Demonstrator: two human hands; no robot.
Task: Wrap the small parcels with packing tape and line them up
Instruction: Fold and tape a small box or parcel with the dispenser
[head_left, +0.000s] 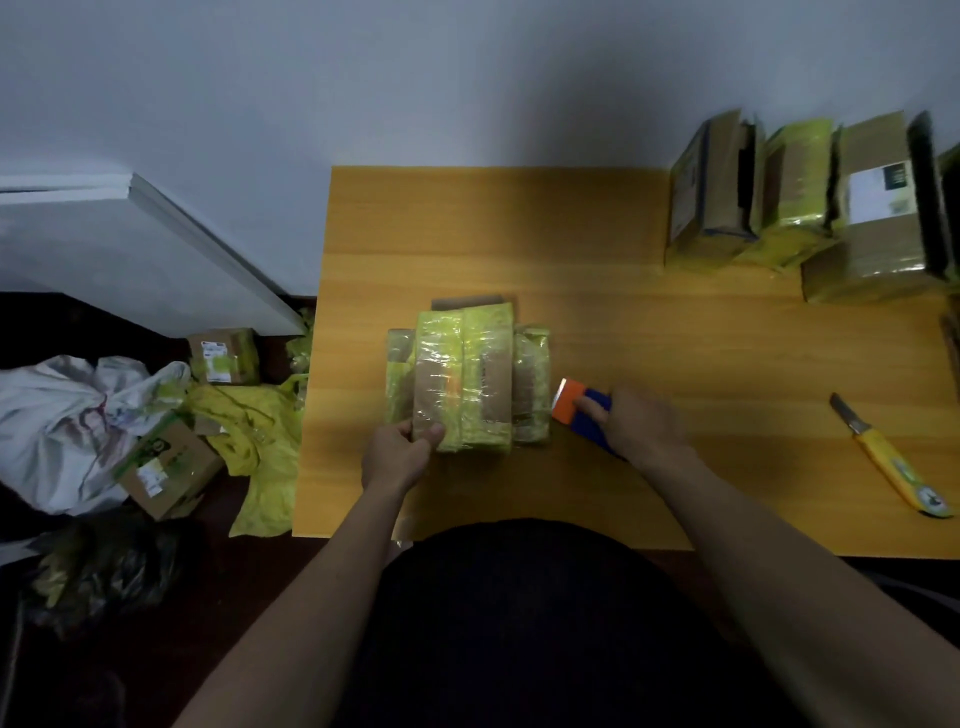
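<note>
A cardboard parcel (467, 376) wrapped in yellow-green tape lies in the middle of the wooden table (675, 332). My left hand (397, 454) grips its near left corner, thumb on top. My right hand (636, 423) holds a blue and orange tape dispenser (576, 408) just right of the parcel, its orange end close to the parcel's right side. Three taped parcels (795, 202) stand in a row at the far right of the table.
A yellow-handled knife (888, 460) lies on the table at the right. On the floor to the left are cardboard boxes (166, 467), yellow tape scraps (260, 441), a white bag (57, 426) and a black bag (104, 566).
</note>
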